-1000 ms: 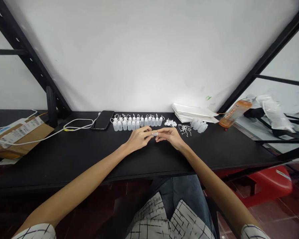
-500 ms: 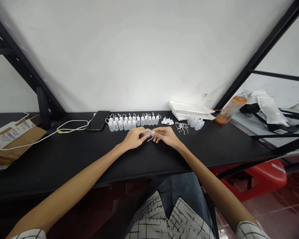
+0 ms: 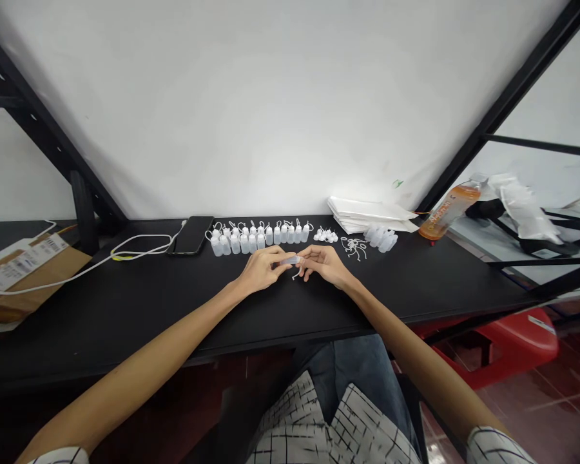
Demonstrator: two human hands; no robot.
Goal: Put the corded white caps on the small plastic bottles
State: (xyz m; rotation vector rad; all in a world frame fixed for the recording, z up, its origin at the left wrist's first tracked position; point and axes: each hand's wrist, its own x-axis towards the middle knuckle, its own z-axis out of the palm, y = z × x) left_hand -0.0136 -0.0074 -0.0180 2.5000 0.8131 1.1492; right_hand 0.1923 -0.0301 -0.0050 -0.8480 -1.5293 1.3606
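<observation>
Between my hands a small translucent bottle lies on its side. My left hand grips its body. My right hand pinches the white cap end, with a thin white strap hanging below the fingers. Behind my hands stand rows of small capped bottles with looped straps. To their right are a cluster of small white caps, a heap of loose white straps and several uncapped bottles lying together.
A black phone with a white cable and a cardboard package are on the left. White sheets and an orange drink bottle sit at the back right. A red stool stands below the black table.
The strap under my right hand has shifted slightly to the right, and the fingers have moved a little at the cap end. Both hands still hold the bottle.
</observation>
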